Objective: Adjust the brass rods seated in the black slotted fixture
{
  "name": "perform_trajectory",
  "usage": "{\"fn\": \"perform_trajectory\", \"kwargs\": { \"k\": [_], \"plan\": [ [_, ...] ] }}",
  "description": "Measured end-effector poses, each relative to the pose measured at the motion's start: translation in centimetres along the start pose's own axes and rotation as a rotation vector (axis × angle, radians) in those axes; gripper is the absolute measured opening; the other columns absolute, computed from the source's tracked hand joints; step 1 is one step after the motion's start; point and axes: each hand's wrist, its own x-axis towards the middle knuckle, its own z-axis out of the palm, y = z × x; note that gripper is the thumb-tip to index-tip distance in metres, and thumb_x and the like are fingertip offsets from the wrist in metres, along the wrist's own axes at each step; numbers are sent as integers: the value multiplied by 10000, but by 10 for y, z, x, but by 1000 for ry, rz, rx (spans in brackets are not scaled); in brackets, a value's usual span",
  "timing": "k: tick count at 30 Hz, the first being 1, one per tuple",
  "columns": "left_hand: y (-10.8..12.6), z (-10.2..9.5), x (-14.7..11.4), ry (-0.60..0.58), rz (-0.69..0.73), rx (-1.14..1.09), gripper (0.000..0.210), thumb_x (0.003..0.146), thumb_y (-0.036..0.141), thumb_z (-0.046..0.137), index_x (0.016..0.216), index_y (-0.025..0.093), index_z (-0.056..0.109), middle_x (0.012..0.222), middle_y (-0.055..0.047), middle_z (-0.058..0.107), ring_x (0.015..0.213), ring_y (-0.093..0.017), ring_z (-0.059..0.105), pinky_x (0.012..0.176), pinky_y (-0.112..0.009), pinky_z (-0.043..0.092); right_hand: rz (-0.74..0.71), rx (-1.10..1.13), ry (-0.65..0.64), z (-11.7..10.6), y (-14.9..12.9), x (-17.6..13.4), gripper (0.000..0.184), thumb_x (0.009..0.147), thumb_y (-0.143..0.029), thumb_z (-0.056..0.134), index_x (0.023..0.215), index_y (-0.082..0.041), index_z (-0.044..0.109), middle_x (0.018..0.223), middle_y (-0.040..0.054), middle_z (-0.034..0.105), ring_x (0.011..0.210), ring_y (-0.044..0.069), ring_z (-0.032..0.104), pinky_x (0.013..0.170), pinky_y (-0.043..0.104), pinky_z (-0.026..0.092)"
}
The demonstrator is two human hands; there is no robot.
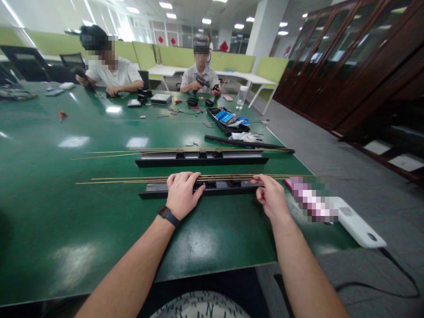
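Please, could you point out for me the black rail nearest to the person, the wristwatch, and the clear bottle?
Nearest black rail (228,191): head view, on its front face.
Wristwatch (163,211): head view, on its dial.
Clear bottle (241,99): head view, on its body, below the lid.

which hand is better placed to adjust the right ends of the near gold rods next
Probably the right hand: it is at the near gold rods, on the side towards their right ends. The left hand lies over the near rail, farther from those ends.
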Motion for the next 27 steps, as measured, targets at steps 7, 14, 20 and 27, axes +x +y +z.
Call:
{"fn": "perform_trajectory", "kwargs": {
  "k": [7, 14, 20, 27],
  "plan": [
    [1, 0, 0, 7, 5, -8, 329, 955, 412, 621, 1252, 275, 654, 1216, -91, 719, 1158, -285, 618, 1034, -488, 326, -2, -27, -122, 3, -1, -4, 381, 804, -514, 743, 963, -169, 768, 939, 86, 761, 361, 41, 473, 284, 176, 199],
    [1, -1, 1, 5, 9, -9, 321, 957, 413, 620, 1245, 273, 655, 1208, -88, 716, 1155, -279, 620, 1033, -481, 329, -2, -16, -57, 1, 1, -2, 368, 798, -506, 749, 926, -161, 758, 878, 76, 751, 346, 38, 456, 280, 171, 198],
    [1, -1, 0, 15, 9, -4, 316, 962, 410, 620, 1241, 266, 653, 1203, -87, 718, 1152, -275, 626, 1028, -479, 326, -3, -4, -70, 2, 0, -2, 343, 808, -474, 748, 940, -158, 768, 912, 82, 753, 362, 41, 470, 285, 172, 200],
    [0, 0, 0, 26, 21, 8, 321, 951, 402, 639, 1242, 266, 651, 1190, -80, 720, 1148, -277, 629, 1024, -479, 329, 1, -5, -107, 3, 1, -3, 346, 816, -481, 741, 964, -169, 761, 899, 70, 752, 356, 43, 472, 288, 169, 190]
  ]
}}
